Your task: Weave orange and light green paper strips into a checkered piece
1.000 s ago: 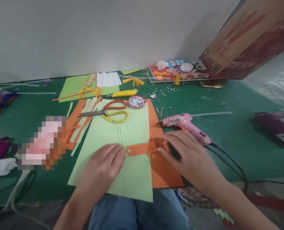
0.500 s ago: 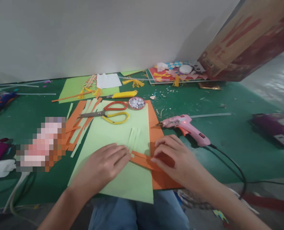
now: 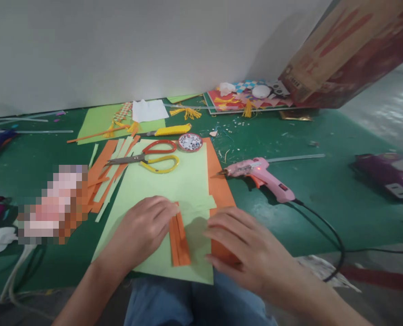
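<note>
Two orange paper strips [image 3: 179, 242] lie side by side and point down toward my lap. My left hand [image 3: 147, 226] pinches their upper end, where pale green paper strips [image 3: 203, 204] stick out to the right; the joint is partly covered by my fingers. Beneath lies a light green paper sheet [image 3: 154, 190], on top of orange paper [image 3: 220, 176]. My right hand [image 3: 242, 246] hovers over the sheet's right edge, fingers apart and holding nothing. Scissors [image 3: 143, 157] with one red and one yellow handle rest on the sheet's upper part.
A pink glue gun [image 3: 267, 176] with its cord lies at right. Behind the scissors are a yellow utility knife [image 3: 172, 130] and a small dish [image 3: 190, 142] of dark and white bits. Loose cut strips [image 3: 109, 176] lie left. A paper bag [image 3: 337, 59] stands at the back right.
The strips have been turned clockwise: the orange ones now point toward me and the green ones right. My right hand has let go of the orange strips and moved slightly down.
</note>
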Available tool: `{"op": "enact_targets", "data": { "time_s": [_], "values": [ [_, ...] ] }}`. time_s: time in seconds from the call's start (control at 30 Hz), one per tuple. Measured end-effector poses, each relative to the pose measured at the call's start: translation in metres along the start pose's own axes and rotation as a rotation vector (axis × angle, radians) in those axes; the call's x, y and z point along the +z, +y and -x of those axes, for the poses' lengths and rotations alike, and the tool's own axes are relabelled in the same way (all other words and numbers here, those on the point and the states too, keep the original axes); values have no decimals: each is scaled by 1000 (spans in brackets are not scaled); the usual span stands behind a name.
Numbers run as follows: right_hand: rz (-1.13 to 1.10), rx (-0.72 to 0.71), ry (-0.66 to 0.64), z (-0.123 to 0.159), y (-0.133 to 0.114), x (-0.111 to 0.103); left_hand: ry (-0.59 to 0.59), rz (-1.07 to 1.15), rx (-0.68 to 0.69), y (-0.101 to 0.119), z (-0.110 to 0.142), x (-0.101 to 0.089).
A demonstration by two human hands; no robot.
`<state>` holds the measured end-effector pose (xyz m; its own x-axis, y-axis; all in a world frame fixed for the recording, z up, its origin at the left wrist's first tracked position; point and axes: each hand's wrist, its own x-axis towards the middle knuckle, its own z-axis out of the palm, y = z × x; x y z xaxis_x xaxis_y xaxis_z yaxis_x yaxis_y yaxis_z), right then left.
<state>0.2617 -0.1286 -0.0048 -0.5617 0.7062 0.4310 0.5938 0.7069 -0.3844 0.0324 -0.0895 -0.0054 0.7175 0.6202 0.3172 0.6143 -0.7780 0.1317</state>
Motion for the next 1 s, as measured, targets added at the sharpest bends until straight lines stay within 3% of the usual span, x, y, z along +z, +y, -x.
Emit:
{"op": "enact_targets", "data": {
  "time_s": [0.2,0.4,0.67,1.0],
  "values": [
    [53,-51,-99,-9,-9,17,34,-98,28,2,3,3],
    [44,-96,-117,-12,-1,16,77,-103,66,5,4,4],
    [17,-163,-4,-18,-6,12,77,-10,5,5,2,5],
    [120,-158,223,-49,-8,12,61,129,-107,9,-2,-3]
  ]
}}
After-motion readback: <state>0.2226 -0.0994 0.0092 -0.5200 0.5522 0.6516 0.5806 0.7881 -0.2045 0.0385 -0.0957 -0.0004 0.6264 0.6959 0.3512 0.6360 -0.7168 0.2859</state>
